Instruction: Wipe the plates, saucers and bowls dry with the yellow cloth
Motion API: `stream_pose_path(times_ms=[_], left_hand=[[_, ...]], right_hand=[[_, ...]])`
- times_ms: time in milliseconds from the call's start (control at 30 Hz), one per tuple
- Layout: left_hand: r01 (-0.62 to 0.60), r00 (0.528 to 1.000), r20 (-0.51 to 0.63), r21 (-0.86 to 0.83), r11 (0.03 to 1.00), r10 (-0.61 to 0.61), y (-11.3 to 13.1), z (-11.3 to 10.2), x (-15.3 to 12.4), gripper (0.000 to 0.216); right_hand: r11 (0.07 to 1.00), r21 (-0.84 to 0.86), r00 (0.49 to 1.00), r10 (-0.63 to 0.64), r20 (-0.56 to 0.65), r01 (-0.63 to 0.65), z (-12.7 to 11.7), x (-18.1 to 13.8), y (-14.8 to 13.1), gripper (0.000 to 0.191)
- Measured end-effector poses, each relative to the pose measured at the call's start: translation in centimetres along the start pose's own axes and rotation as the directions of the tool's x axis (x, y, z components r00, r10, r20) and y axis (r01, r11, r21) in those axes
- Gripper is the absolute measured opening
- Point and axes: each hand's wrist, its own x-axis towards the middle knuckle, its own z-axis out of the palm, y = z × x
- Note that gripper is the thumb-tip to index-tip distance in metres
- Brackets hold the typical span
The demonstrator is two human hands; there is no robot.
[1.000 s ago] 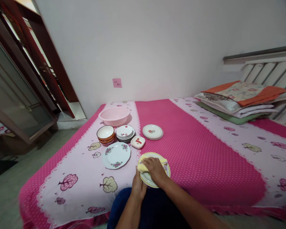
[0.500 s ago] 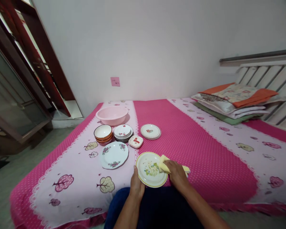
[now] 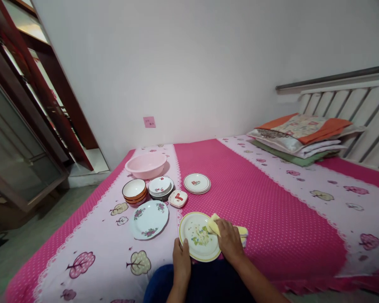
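My left hand (image 3: 181, 257) grips the lower left rim of a round plate (image 3: 198, 254) with a yellow edge and a green floral print, thumb on top. My right hand (image 3: 230, 240) is closed on a folded yellow cloth (image 3: 241, 231) and presses it to the plate's right side. Left of this plate lies a larger white plate (image 3: 150, 219) with purple flowers. Behind are small square dishes (image 3: 178, 198) with a red mark and a stack of round plates (image 3: 197, 183).
Stacked brown-rimmed bowls (image 3: 134, 190), small flowered plates (image 3: 161, 185) and a pink basin (image 3: 146, 165) stand at the left on the pink bedspread (image 3: 265, 214). Folded bedding (image 3: 303, 136) lies at the back right by a white radiator (image 3: 344, 107). A wall (image 3: 208, 63) bounds the back.
The camera view has tilted up a little, so the things sit lower in the picture. The cloth stays at the plate's right side, and both hands keep their holds.
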Motion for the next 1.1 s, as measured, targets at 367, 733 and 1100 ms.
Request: stream_pose_path(times_ms=[367, 733, 1100], left_hand=[[-0.014, 1.0, -0.008, 0.074, 0.997, 0.014, 1.1, 0.1, -1.5, 0.033], [-0.119, 0.989, -0.09, 0.005, 0.993, 0.119, 10.0, 7.5, 3.2, 0.024], [-0.066, 0.983, -0.169, 0.028, 0.997, 0.069, 10.2, 19.1, 17.7, 0.034]], right_hand=[[0.914, 0.275, 0.949, 0.314, -0.01, -0.299, 0.4, 4.8, 5.0, 0.031], [0.828, 0.444, 0.9, 0.425, -0.098, -0.343, 1.4, 4.1, 6.6, 0.043], [0.814, 0.482, 0.89, 0.436, -0.137, -0.324, 1.7, 4.0, 6.7, 0.038]])
